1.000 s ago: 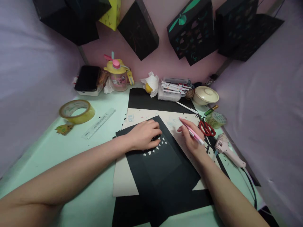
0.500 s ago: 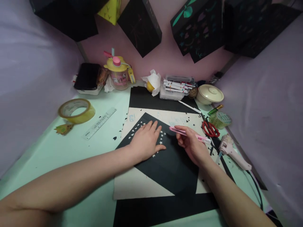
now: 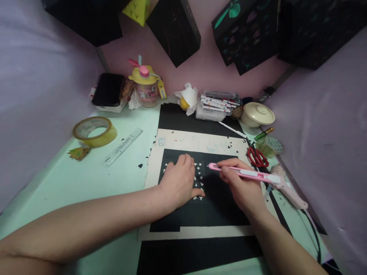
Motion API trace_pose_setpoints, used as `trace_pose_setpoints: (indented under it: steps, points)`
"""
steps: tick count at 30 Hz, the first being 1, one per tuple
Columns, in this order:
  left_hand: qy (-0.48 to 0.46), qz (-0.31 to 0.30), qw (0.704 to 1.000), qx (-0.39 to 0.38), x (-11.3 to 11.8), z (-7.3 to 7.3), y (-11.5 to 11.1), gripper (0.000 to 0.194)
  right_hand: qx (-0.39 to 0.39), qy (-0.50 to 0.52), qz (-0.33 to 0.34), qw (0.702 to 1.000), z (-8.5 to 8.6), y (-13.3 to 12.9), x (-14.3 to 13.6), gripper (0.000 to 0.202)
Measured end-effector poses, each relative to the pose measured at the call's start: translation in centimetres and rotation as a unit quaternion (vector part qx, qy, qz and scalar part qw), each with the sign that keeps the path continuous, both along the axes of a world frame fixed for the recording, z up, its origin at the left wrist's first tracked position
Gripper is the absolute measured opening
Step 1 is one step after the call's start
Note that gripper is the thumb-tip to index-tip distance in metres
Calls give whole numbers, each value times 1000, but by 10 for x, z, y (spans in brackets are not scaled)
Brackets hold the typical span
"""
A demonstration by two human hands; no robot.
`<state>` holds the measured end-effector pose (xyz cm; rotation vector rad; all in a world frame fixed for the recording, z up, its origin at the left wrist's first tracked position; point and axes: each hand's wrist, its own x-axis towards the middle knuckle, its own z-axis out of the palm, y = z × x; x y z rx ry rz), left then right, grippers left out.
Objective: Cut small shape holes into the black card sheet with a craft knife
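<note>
My left hand (image 3: 179,182) lies on a sheet of black paper (image 3: 226,202), thumb spread and fingers slightly bent over it. Small stars and triangles are cut through the sheet around that hand, and some are hidden beneath it. A pink craft knife (image 3: 252,174) is gripped in my right hand (image 3: 243,187). Its tip points left, close over the paper just right of the cut-out stars. Under the black sheet is a whitish board (image 3: 153,166) with faint coloured marks.
A clear ruler (image 3: 122,148) and a tape roll (image 3: 95,131) lie left. Red-handled scissors (image 3: 257,157) and a glue gun (image 3: 289,189) lie right. Behind are a lidded bowl (image 3: 258,114), a pen box (image 3: 213,114) and a drink bottle (image 3: 146,93). Black paper boxes (image 3: 174,32) hang above.
The black sheet has turned from a slant to lie nearly square on the board. My left hand moved with it, slightly nearer me. The knife shows more fully in my right hand.
</note>
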<state>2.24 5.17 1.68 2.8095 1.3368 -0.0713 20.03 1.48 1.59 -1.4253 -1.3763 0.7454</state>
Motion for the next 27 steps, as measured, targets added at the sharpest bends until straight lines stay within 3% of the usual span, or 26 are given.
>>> trace_pose_setpoints:
  steps: [3, 10, 18, 27]
  points:
    - [-8, 1, 1000, -21, 1, 2, 1, 76, -42, -24, 7, 999, -5, 3, -9, 10]
    - [-22, -36, 996, -74, -8, 9, 17, 64, -22, -82, 14, 996, -23, 17, -18, 5]
    - [-73, -3, 982, -176, -13, 9, 33, 77, -27, -115, 13, 993, -30, 16, -15, 6]
    - [-44, -13, 982, -184, -13, 10, 35, 79, -30, -128, 21, 991, -31, 17, -15, 6]
